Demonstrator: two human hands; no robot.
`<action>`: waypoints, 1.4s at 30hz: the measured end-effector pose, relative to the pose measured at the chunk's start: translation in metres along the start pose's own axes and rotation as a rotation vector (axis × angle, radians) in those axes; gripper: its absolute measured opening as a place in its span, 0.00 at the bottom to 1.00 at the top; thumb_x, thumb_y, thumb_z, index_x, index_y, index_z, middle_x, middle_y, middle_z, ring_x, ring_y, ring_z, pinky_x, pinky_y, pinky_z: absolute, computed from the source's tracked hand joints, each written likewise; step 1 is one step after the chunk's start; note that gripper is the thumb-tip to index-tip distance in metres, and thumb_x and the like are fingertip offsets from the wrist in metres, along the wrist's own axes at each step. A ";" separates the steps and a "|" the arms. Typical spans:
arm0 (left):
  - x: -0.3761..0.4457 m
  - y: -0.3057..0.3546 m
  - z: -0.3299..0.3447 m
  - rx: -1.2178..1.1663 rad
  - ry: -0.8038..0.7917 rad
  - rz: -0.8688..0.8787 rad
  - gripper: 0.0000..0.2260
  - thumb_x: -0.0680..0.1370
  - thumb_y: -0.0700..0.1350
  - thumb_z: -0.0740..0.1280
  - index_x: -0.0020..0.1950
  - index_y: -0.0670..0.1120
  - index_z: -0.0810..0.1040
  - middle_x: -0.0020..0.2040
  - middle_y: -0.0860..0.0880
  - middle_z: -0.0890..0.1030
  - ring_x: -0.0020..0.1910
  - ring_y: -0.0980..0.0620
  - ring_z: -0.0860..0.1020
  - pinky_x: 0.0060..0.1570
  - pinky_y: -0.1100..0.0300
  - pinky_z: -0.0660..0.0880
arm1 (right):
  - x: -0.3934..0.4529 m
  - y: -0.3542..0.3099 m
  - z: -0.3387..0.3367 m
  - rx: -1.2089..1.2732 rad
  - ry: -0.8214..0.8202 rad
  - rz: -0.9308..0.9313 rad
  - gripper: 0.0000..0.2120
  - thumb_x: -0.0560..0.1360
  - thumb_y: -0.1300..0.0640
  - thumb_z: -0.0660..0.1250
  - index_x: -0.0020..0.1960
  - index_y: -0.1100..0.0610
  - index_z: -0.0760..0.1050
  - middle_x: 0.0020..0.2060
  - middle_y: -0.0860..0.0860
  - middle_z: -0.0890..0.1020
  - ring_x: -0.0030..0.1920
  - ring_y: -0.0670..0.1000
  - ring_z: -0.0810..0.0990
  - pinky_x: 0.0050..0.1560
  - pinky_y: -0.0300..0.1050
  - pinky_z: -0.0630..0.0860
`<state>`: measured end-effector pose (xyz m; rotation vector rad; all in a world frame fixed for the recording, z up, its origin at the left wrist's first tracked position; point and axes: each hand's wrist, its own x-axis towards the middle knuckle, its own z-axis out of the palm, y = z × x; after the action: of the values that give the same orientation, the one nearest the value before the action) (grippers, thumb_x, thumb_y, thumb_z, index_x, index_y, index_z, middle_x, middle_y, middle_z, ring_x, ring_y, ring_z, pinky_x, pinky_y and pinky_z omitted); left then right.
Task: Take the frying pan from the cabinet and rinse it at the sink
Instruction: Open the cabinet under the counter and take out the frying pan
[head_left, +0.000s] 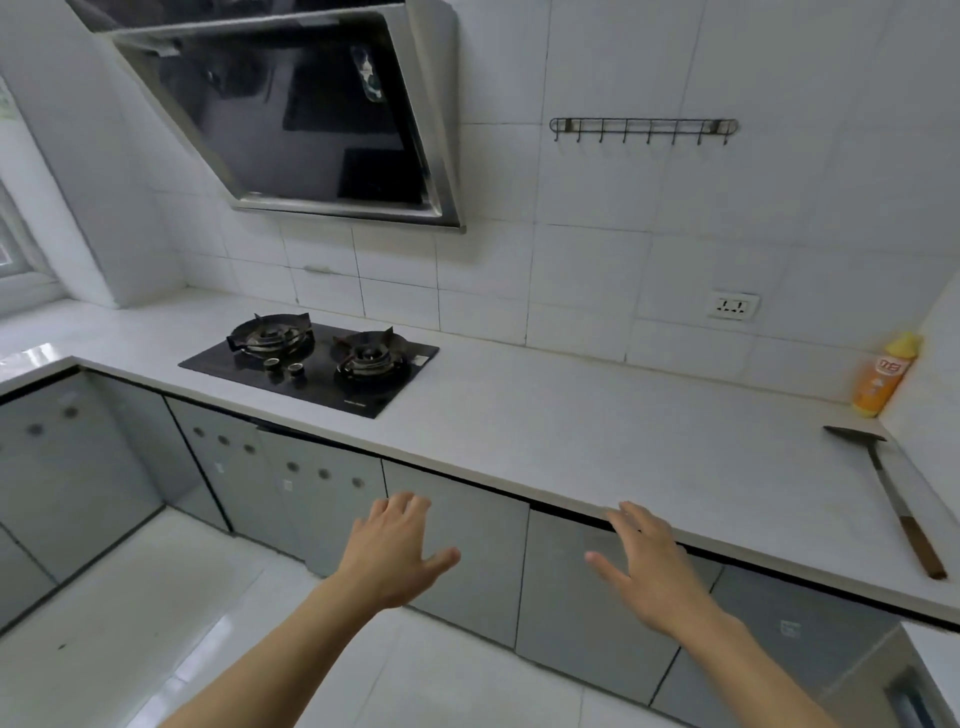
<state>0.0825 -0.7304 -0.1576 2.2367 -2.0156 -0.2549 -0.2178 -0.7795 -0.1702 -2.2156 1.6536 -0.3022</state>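
Grey cabinet doors (467, 540) run under the white counter (597, 431), and all of them look closed. No frying pan or sink shows in this view. My left hand (397, 553) is stretched out with straight, spread fingers in front of a cabinet door just below the counter edge. My right hand (647, 564) is held out the same way in front of the neighbouring door (566, 587), its fingertips near the counter's front edge. Neither hand holds anything.
A black two-burner gas hob (311, 358) sits in the counter under a slanted range hood (291, 109). A spatula with a wooden handle (893, 499) and an orange bottle (883, 376) lie at the right. A hook rail (644, 127) and a socket (733, 305) are on the tiled wall.
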 end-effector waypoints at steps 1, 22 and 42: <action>0.018 0.002 -0.001 0.002 -0.007 -0.011 0.36 0.75 0.68 0.60 0.76 0.49 0.60 0.75 0.49 0.64 0.72 0.48 0.64 0.69 0.49 0.66 | 0.018 0.006 0.001 0.007 -0.012 0.014 0.52 0.62 0.22 0.35 0.77 0.49 0.53 0.77 0.50 0.53 0.77 0.52 0.50 0.74 0.48 0.53; 0.279 0.027 0.058 -0.029 -0.251 0.260 0.34 0.76 0.65 0.62 0.75 0.47 0.61 0.75 0.47 0.64 0.72 0.44 0.64 0.68 0.47 0.66 | 0.172 0.075 0.051 0.256 -0.052 0.405 0.29 0.78 0.41 0.60 0.74 0.52 0.62 0.72 0.50 0.63 0.71 0.50 0.62 0.68 0.43 0.61; 0.362 -0.003 0.168 0.163 -0.491 0.386 0.27 0.79 0.52 0.64 0.75 0.47 0.60 0.78 0.49 0.56 0.74 0.45 0.59 0.66 0.54 0.68 | 0.261 0.079 0.198 2.095 0.320 1.249 0.35 0.77 0.33 0.52 0.66 0.62 0.69 0.63 0.63 0.75 0.63 0.63 0.74 0.58 0.57 0.73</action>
<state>0.0871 -1.0859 -0.3387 1.9412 -2.7549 -0.6725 -0.1355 -1.0181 -0.3942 0.3940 1.1431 -1.1629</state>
